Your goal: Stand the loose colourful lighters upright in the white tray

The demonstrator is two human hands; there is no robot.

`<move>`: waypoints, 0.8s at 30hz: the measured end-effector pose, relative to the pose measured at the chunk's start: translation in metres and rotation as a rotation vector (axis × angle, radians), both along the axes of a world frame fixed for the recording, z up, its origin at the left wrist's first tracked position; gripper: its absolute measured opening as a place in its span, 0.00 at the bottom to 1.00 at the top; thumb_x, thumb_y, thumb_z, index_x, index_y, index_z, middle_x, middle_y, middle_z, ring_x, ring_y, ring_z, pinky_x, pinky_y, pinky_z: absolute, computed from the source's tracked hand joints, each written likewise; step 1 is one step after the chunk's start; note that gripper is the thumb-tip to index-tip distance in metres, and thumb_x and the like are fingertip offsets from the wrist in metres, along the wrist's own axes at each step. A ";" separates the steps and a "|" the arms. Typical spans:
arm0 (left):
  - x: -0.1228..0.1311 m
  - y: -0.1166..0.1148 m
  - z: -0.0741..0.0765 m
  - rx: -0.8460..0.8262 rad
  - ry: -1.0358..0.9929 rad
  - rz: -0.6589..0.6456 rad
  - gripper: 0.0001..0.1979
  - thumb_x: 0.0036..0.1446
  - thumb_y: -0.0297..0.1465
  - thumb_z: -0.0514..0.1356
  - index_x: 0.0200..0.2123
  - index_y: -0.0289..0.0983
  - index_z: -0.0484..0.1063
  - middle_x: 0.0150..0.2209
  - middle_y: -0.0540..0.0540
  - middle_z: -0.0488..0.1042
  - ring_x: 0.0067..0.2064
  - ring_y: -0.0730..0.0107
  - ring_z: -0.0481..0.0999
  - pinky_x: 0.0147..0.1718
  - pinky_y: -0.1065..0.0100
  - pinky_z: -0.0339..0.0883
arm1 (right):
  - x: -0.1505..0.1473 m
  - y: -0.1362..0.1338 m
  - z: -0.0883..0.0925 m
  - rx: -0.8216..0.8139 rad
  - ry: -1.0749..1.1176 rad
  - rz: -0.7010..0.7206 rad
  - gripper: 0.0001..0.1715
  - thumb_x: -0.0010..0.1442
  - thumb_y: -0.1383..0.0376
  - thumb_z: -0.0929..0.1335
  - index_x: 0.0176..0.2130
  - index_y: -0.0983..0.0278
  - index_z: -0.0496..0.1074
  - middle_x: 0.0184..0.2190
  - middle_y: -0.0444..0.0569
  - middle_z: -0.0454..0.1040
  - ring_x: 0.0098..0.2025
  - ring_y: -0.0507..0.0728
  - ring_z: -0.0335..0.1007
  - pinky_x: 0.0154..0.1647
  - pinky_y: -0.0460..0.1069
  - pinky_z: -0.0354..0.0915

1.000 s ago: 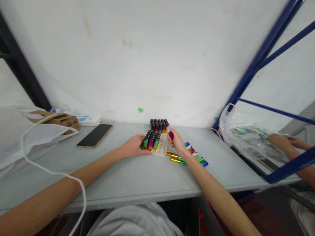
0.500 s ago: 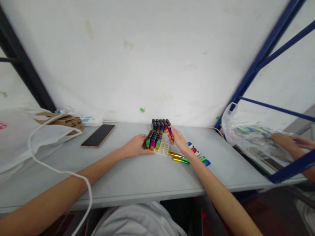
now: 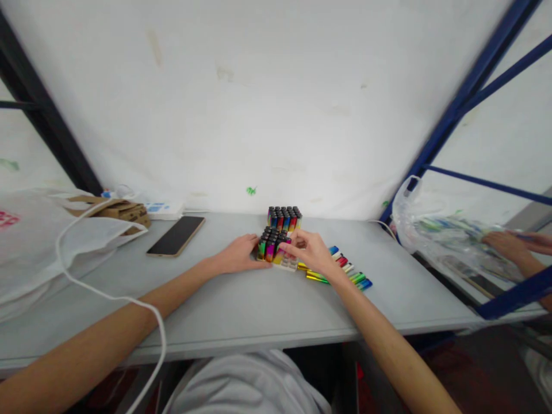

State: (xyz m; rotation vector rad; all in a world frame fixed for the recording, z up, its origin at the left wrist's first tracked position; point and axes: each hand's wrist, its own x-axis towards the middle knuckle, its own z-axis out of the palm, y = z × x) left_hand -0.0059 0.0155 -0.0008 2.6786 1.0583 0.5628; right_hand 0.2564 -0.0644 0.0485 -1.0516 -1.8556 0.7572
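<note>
A pale tray [image 3: 291, 263] with round-edged slots stands on the desk, its left part filled with upright, shiny lighters [image 3: 269, 248] with black tops. My left hand [image 3: 237, 256] grips the tray's left side, thumb along the front and fingers behind. At the tray's right part, my right hand [image 3: 314, 253] pinches a purple lighter [image 3: 287, 240], held upright among the slots; its lower end is hidden. Just right of the tray, partly under my right wrist, loose lighters [image 3: 318, 278] in gold, green, red and blue lie flat.
Behind the tray stands a second block of upright lighters [image 3: 284, 219]. A phone [image 3: 176, 236], a cardboard box [image 3: 129, 214] and a white plastic bag [image 3: 34, 247] lie left, with a white cable [image 3: 107, 301] hanging across. Right, beyond a blue frame [image 3: 448, 123], another person's hands [image 3: 504, 244] handle clear plastic.
My right hand has moved left and brought the purple lighter over to the tray's slots. My left hand keeps its hold on the tray. The view has shifted slightly.
</note>
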 end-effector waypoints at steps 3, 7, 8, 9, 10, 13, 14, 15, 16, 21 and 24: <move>0.000 -0.002 0.001 0.038 0.015 -0.005 0.30 0.59 0.61 0.67 0.46 0.40 0.81 0.46 0.39 0.82 0.50 0.46 0.81 0.53 0.55 0.74 | -0.005 -0.003 0.002 0.071 -0.107 -0.036 0.27 0.64 0.42 0.75 0.31 0.59 0.70 0.24 0.44 0.78 0.26 0.56 0.73 0.31 0.49 0.65; 0.002 -0.007 0.005 0.061 0.069 -0.002 0.31 0.61 0.61 0.65 0.45 0.38 0.80 0.45 0.37 0.80 0.49 0.44 0.80 0.54 0.54 0.73 | -0.007 -0.001 0.001 0.073 -0.178 0.019 0.27 0.66 0.42 0.75 0.31 0.58 0.69 0.23 0.44 0.79 0.25 0.56 0.72 0.30 0.49 0.64; 0.002 -0.007 0.006 0.063 0.078 0.000 0.31 0.62 0.61 0.65 0.46 0.38 0.80 0.45 0.37 0.80 0.50 0.44 0.80 0.53 0.54 0.73 | -0.006 0.001 0.001 0.060 -0.185 0.036 0.28 0.66 0.41 0.74 0.31 0.58 0.68 0.23 0.45 0.79 0.24 0.56 0.73 0.29 0.49 0.64; 0.003 -0.008 0.007 0.064 0.084 0.003 0.31 0.62 0.61 0.64 0.46 0.38 0.80 0.45 0.37 0.80 0.50 0.45 0.80 0.53 0.55 0.73 | -0.005 0.002 0.000 0.047 -0.190 0.051 0.29 0.66 0.40 0.74 0.31 0.58 0.68 0.23 0.45 0.79 0.24 0.57 0.73 0.29 0.49 0.64; 0.004 -0.008 0.008 0.063 0.086 0.007 0.31 0.62 0.61 0.65 0.46 0.38 0.80 0.45 0.37 0.80 0.50 0.45 0.81 0.52 0.55 0.73 | -0.003 0.004 -0.002 0.035 -0.196 0.066 0.29 0.66 0.39 0.73 0.31 0.58 0.68 0.23 0.45 0.79 0.24 0.57 0.73 0.28 0.49 0.64; 0.005 -0.009 0.008 0.048 0.076 0.023 0.32 0.60 0.62 0.66 0.45 0.38 0.79 0.44 0.38 0.81 0.47 0.45 0.81 0.48 0.56 0.74 | 0.002 0.009 -0.005 0.045 -0.236 0.089 0.30 0.67 0.38 0.73 0.32 0.58 0.69 0.24 0.45 0.79 0.24 0.57 0.73 0.28 0.49 0.63; 0.005 -0.009 0.008 0.045 0.070 0.027 0.32 0.59 0.62 0.66 0.44 0.38 0.79 0.43 0.38 0.81 0.46 0.45 0.82 0.47 0.56 0.74 | 0.002 0.011 -0.006 0.062 -0.259 0.085 0.30 0.67 0.38 0.73 0.32 0.59 0.70 0.23 0.45 0.79 0.24 0.57 0.73 0.29 0.49 0.62; 0.005 -0.008 0.008 0.044 0.063 0.033 0.32 0.59 0.63 0.66 0.44 0.38 0.79 0.43 0.38 0.81 0.45 0.45 0.82 0.46 0.56 0.74 | 0.002 0.012 -0.007 0.083 -0.288 0.071 0.31 0.67 0.38 0.73 0.31 0.59 0.70 0.23 0.45 0.78 0.24 0.56 0.71 0.28 0.48 0.60; 0.005 -0.008 0.007 0.044 0.056 0.039 0.32 0.58 0.63 0.67 0.44 0.38 0.79 0.43 0.38 0.81 0.45 0.45 0.82 0.46 0.56 0.74 | 0.000 0.013 -0.007 0.105 -0.320 0.047 0.32 0.67 0.37 0.73 0.30 0.59 0.70 0.22 0.45 0.77 0.23 0.55 0.69 0.28 0.48 0.58; 0.005 -0.002 0.005 0.008 -0.010 0.012 0.35 0.55 0.63 0.69 0.47 0.37 0.79 0.44 0.39 0.83 0.47 0.45 0.82 0.47 0.56 0.74 | -0.002 0.016 -0.007 0.177 -0.454 -0.071 0.40 0.64 0.33 0.72 0.21 0.60 0.68 0.16 0.42 0.68 0.20 0.51 0.58 0.27 0.48 0.50; 0.003 -0.001 0.002 0.016 -0.009 0.013 0.35 0.57 0.64 0.67 0.47 0.37 0.79 0.44 0.38 0.82 0.47 0.45 0.82 0.48 0.56 0.74 | 0.019 0.019 -0.003 0.138 -0.446 -0.065 0.44 0.66 0.29 0.67 0.21 0.61 0.69 0.15 0.42 0.68 0.19 0.50 0.58 0.27 0.48 0.54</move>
